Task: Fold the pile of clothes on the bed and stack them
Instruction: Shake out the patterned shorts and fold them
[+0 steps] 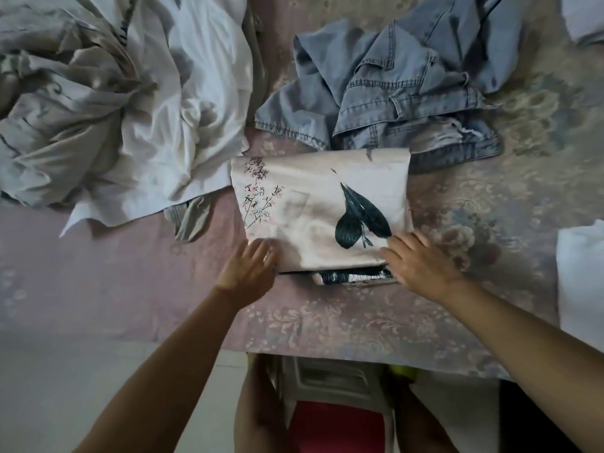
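A folded cream cloth with dark leaf and flower prints [313, 207] lies in the middle of the bed, on top of another folded dark-and-white piece [353, 276] whose near edge shows beneath it. My left hand [250, 268] rests flat with straight fingers on the cloth's near left corner. My right hand [420, 261] lies flat on its near right corner. Behind it sits a crumpled pair of blue jeans [385, 89]. A heap of unfolded white and grey clothes [124, 103] fills the far left.
The bed carries a pink flowered sheet [114, 282] whose near edge hangs in front of me. A white folded item [581, 282] lies at the right edge, another white piece [585, 18] at the far right corner. Below the bed edge stands a white and red stool [336, 403].
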The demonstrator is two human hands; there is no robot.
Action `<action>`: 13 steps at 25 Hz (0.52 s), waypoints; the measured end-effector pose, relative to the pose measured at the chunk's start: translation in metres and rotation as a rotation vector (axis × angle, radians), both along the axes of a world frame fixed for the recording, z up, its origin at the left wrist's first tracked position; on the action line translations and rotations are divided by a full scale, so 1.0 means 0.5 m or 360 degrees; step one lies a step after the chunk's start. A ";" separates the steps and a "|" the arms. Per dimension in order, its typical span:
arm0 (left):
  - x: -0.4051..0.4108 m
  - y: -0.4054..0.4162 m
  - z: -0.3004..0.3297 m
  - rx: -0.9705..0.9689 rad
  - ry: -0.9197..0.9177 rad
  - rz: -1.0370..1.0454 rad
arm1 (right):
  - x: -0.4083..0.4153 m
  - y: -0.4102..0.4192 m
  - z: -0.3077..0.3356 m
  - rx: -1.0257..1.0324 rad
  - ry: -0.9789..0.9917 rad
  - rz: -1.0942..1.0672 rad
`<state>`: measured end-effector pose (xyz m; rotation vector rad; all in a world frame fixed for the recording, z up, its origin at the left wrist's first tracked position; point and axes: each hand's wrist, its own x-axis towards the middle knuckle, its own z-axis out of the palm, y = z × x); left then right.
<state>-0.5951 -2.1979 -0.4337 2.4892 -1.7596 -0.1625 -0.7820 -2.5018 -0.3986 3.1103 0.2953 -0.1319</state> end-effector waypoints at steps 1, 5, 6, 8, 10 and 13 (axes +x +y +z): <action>-0.014 -0.012 -0.009 0.0048 0.0041 -0.0006 | 0.008 0.021 0.000 0.0019 0.0019 -0.0015; -0.054 -0.054 -0.031 0.0196 0.0192 -0.0057 | 0.048 0.097 -0.027 0.0107 0.0197 -0.0094; -0.056 -0.060 -0.038 0.0229 0.0221 -0.0043 | 0.054 0.108 -0.041 0.0133 0.0246 -0.0134; -0.062 -0.065 -0.052 0.0266 0.0207 -0.0005 | 0.059 0.118 -0.059 0.0128 0.0369 -0.0191; -0.069 -0.067 -0.064 0.0143 0.0082 -0.0018 | 0.059 0.122 -0.067 0.0090 0.0403 -0.0176; -0.052 -0.066 -0.073 -0.0048 -0.0040 -0.0106 | 0.065 0.113 -0.067 0.0117 0.0358 -0.0166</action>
